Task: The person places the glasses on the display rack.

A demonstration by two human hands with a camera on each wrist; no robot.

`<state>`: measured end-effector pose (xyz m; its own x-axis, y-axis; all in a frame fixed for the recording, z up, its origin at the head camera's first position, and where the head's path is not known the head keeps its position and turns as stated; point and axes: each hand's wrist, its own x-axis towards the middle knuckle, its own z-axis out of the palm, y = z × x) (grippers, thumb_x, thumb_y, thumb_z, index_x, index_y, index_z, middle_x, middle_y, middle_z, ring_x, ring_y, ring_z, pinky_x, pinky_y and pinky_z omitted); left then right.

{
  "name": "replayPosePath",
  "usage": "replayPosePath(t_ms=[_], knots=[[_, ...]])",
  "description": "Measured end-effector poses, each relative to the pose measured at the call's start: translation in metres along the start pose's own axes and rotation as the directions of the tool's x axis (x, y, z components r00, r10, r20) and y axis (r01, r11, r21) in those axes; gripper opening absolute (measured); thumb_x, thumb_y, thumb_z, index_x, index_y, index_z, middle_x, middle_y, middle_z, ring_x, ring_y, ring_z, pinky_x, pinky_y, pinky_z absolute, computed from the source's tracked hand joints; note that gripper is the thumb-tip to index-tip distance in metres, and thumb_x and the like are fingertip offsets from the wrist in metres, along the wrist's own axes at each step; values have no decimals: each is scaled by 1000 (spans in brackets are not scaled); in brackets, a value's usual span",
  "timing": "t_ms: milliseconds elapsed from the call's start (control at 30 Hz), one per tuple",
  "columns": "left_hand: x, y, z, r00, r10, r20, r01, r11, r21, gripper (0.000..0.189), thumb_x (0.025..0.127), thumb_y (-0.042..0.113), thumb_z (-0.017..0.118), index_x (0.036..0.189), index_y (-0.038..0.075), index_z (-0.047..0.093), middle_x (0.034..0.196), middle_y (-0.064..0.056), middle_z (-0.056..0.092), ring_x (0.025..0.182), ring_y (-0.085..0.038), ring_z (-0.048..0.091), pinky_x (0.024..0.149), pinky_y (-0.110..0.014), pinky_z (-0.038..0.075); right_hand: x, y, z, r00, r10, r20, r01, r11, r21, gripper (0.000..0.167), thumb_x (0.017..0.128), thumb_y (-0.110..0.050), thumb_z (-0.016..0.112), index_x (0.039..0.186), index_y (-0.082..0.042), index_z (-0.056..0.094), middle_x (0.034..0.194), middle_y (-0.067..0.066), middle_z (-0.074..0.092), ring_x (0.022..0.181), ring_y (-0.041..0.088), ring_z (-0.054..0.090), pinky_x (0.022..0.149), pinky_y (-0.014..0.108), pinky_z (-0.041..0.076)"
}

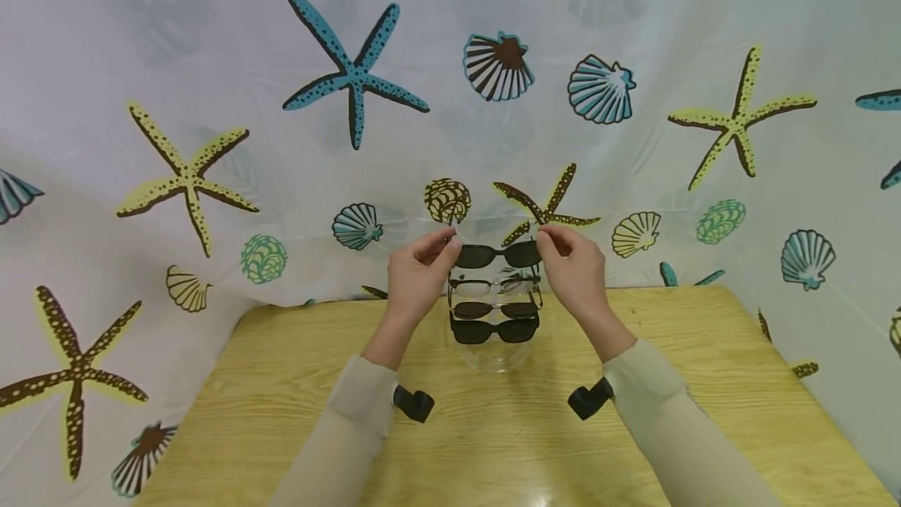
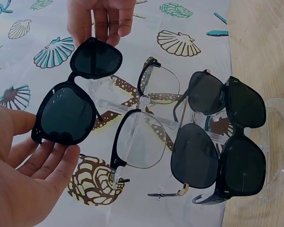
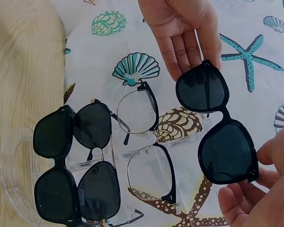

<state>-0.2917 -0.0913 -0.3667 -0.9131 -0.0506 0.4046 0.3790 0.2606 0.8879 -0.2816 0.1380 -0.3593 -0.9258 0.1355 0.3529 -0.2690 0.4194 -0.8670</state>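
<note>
A pair of black-framed sunglasses [image 1: 475,256] is at the top of a clear plastic eyewear stand [image 1: 496,362]. My left hand [image 1: 417,272] pinches its left end between thumb and fingers. On the opposite end, my right hand [image 1: 576,268] grips the frame the same way. Below it on the stand sit half-rim glasses [image 2: 117,147] with clear lenses. Thin metal-framed sunglasses [image 2: 195,156] with dark lenses come under those. Lowest is another pair of black sunglasses [image 2: 244,165], close over the stand's round base.
The stand is on a light wooden table [image 1: 296,413], near its back edge. Behind and at both sides hangs a white cloth [image 1: 232,37] printed with starfish and shells. A small black device [image 1: 415,404] is strapped at each wrist.
</note>
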Motion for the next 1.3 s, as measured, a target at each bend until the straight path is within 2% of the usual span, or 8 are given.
replayPosePath(t_ms=[100,167,233,367,600,700,1300], knots=[[2,-2,0,1000,-4,-1,4,1000,-1,33,103,21,71,134,10,75,122,-16,78,110,-31,75,83,-21,57,2,1,2,1000,11,-2,-11,1000,3,36,109,-30,59,135,-8,71,125,16,73,112,31,66,95,49,53],[3,-3,0,1000,-4,0,4,1000,0,33,103,21,71,134,10,74,122,-16,78,109,-32,75,82,-19,55,3,2,3,1000,16,-2,-16,1000,-2,36,109,-30,58,135,-8,71,125,16,73,112,31,66,96,50,53],[4,-4,1,1000,-4,-1,4,1000,5,33,103,21,70,134,9,74,122,-17,78,109,-32,75,83,-22,57,4,2,4,1000,19,-3,-19,1000,-2,36,109,-29,59,135,-7,71,126,16,73,113,32,66,97,50,53],[4,-6,1,1000,-12,-2,12,1000,12,33,103,21,70,134,9,74,121,-17,77,110,-32,75,91,-36,61,5,3,6,1000,26,-3,-26,1000,-4,36,109,-27,59,135,-6,71,126,17,73,113,33,67,98,50,53],[4,-8,2,1000,-29,3,29,999,22,34,103,22,71,134,9,74,117,-19,78,109,-33,74,92,-40,60,6,5,8,999,41,5,-41,999,-6,35,109,-28,59,135,-7,71,128,17,72,116,33,66,100,50,53],[4,-9,3,999,-34,5,34,999,24,34,103,22,71,134,10,74,117,-19,78,109,-34,74,94,-49,60,6,6,8,999,42,5,-42,999,-14,36,109,-28,58,135,-7,71,127,17,72,116,33,66,100,51,53],[3,-13,4,998,-60,11,60,998,37,36,104,24,69,137,10,73,129,-17,75,117,-34,73,99,-52,59,6,8,9,999,40,14,-40,999,-26,37,110,-27,57,137,-5,70,130,18,72,119,34,67,103,51,53]])
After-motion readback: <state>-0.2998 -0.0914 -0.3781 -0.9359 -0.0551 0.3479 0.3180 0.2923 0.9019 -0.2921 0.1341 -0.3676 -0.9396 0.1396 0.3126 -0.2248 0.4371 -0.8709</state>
